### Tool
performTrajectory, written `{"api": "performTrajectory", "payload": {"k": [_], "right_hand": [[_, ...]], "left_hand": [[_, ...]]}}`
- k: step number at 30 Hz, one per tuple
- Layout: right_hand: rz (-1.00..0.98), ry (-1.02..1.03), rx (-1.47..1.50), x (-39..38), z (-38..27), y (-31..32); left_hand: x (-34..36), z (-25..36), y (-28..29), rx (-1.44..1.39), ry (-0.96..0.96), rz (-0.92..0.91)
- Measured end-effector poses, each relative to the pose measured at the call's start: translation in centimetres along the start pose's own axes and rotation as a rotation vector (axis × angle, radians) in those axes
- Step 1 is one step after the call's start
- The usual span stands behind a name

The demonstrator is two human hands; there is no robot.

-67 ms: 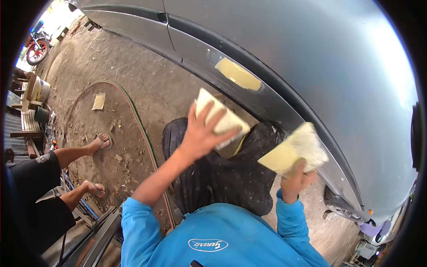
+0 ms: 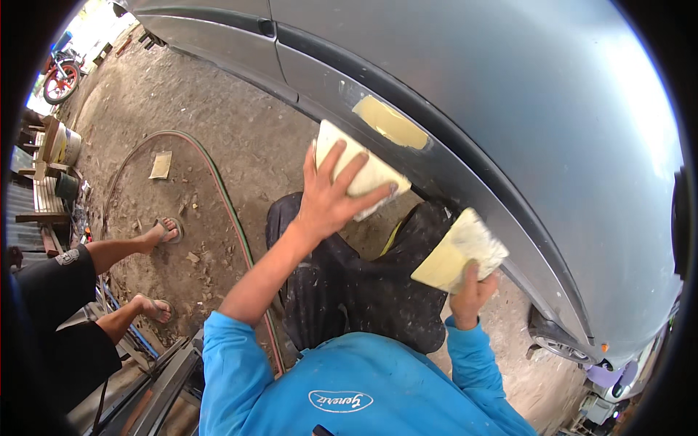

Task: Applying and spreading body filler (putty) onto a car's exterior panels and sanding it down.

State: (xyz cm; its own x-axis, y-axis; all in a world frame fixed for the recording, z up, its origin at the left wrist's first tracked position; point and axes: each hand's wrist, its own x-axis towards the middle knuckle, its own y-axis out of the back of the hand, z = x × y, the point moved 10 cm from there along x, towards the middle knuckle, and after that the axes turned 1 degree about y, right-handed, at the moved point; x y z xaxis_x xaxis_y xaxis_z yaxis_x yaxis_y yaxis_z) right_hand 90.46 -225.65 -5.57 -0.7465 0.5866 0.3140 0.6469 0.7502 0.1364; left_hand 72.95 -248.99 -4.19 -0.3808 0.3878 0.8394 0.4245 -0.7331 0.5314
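Observation:
My left hand (image 2: 329, 196) grips a flat cream-coloured board (image 2: 345, 156), its fingers spread over the upper face. It is in front of the car's lower door, just below a yellow filler patch (image 2: 392, 123) on the grey panel. My right hand (image 2: 474, 292) holds a second flat board (image 2: 458, 251) by its lower edge. That one is pale yellow with whitish smears and is tilted above my right knee. The two boards are apart. The car (image 2: 509, 94) has a dark trim strip running above the patch.
A hose (image 2: 218, 171) curves over the dirt ground to my left. Beyond it lies a small tan sheet (image 2: 161, 165). Another person's legs (image 2: 120, 243) in sandals reach in at left, by long strips (image 2: 156, 385). A bucket (image 2: 67, 147) and a motorbike (image 2: 61, 81) stand farther off.
My left hand has moved slightly up toward the car with its board. My right hand and its board have shifted left, and the board has turned a little.

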Motion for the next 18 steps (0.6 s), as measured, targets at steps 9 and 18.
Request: {"api": "performTrajectory", "payload": {"k": [9,18], "right_hand": [[-0.131,-0.337,-0.074,-5.2,7.8,2.2],[-0.067,-0.367,-0.044,-4.9,9.2,2.8]], "left_hand": [[4.5,-1.3,-2.5,0.057,-0.060,0.216],[2.8,-1.8,-4.9,0.036,-0.053,0.289]]}}
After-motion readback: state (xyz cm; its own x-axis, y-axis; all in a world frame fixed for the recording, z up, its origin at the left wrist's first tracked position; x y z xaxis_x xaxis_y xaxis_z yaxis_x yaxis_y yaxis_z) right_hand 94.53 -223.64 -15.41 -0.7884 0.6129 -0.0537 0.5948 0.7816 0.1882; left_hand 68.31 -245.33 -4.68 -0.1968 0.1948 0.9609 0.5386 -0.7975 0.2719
